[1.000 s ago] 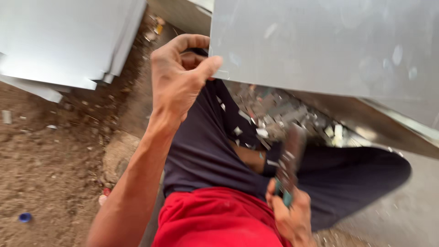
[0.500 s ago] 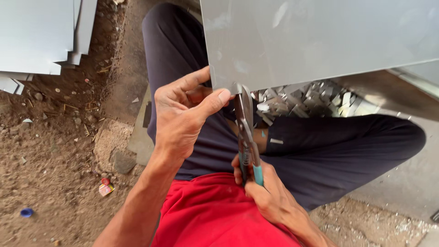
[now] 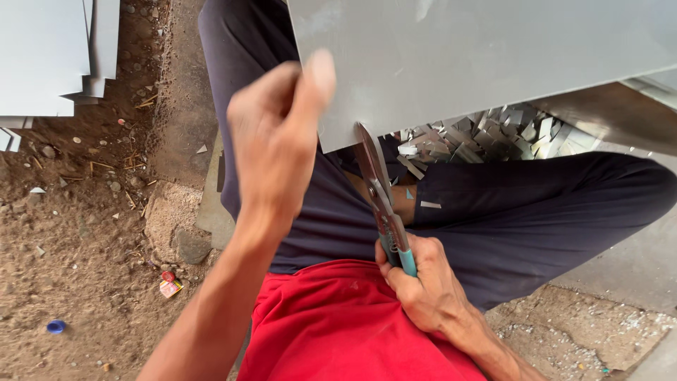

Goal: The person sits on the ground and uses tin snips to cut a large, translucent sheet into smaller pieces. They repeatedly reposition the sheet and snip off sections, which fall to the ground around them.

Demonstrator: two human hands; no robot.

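**A:** Snips orientation?

**B:** Long axis runs roughly 11 to 5 o'clock. Blade tips point to 11, sitting right at the lower edge of the grey metal sheet. Teal-sleeved handles trail to 5, down toward the lap.

**A:** Who's got them?

**B:** Right hand, fist wrapped closed around the handles, low centre of view. Can't tell how far the blades are apart; they look near closed.

**A:** Left hand?

**B:** Motion-blurred, at 10 o'clock from the snips. Fingers half curled, thumb raised against the sheet's lower left edge. Whether it actually pinches the sheet, can't tell.

**A:** Where's the sheet?

**B:** Fills the top right, from 12 round to 2. Its lower edge slopes across above the knees.

**A:** Surroundings?

**B:** Pile of metal offcuts just under the sheet edge, at 2 o'clock from the snips, lying behind the dark trouser leg. One sliver lies on the trouser leg itself. Red shirt at 6. Stack of pale sheets on the dirt at 10, well apart. Small red wrapper and blue cap on the ground at 8.

**A:** Anything blocking?

**B:** Left hand covers the sheet's corner; thighs sit directly beneath the snips.
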